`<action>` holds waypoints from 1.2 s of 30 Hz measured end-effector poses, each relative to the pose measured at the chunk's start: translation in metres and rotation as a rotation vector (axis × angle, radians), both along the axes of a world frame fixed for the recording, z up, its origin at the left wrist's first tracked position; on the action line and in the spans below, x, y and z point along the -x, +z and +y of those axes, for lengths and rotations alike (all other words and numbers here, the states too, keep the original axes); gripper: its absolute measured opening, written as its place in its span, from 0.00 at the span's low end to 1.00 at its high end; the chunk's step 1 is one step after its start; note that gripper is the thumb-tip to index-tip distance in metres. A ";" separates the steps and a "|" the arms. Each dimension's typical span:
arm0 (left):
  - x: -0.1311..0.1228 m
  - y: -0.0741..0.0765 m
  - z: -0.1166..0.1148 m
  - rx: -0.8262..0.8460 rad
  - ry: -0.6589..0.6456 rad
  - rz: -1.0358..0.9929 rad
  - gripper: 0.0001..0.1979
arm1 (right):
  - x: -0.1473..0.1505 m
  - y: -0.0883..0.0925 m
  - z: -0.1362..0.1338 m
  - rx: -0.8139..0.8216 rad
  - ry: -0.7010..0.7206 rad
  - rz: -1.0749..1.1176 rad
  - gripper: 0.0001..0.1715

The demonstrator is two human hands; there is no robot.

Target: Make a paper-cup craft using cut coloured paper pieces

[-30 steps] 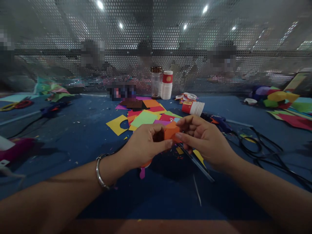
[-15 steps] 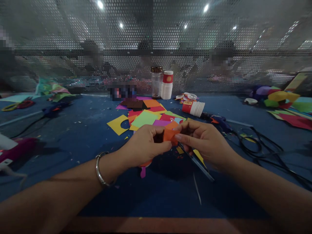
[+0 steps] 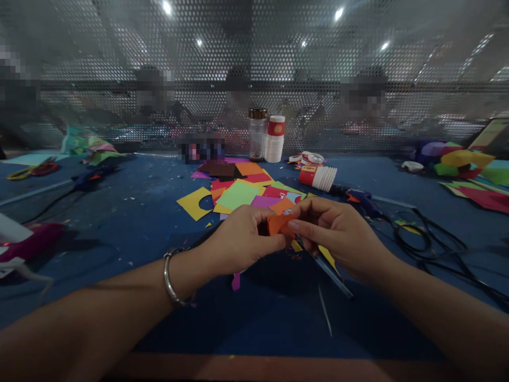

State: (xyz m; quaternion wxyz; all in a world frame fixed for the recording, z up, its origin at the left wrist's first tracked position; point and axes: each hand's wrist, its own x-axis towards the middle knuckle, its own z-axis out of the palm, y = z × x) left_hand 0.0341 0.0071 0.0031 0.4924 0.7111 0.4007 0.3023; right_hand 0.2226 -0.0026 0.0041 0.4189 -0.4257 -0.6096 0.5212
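Left hand [image 3: 238, 239] and right hand [image 3: 338, 236] together, both pinching the orange paper piece [image 3: 278, 223] just above the tabletop [image 3: 119, 223]. Versus a second ago: fingers tighter, less orange showing, so the fold is getting pressed. Coloured paper squares [image 3: 238, 193] behind, paper cups [image 3: 320, 176] beyond.

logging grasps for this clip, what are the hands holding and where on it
An orange paper piece, pinched between both hands: the left hand grips its left edge and the right hand its right edge, thumbs and fingers closed on it.
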 end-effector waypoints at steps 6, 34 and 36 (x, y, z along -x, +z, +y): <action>0.005 -0.002 0.005 -0.040 0.058 0.001 0.09 | 0.000 0.002 0.000 -0.021 0.025 -0.044 0.19; 0.023 0.005 0.013 -0.081 -0.155 0.125 0.14 | -0.001 0.003 -0.001 0.015 0.115 -0.168 0.20; 0.023 0.003 0.014 -0.126 -0.112 0.079 0.13 | -0.001 0.003 0.000 -0.008 0.106 -0.164 0.19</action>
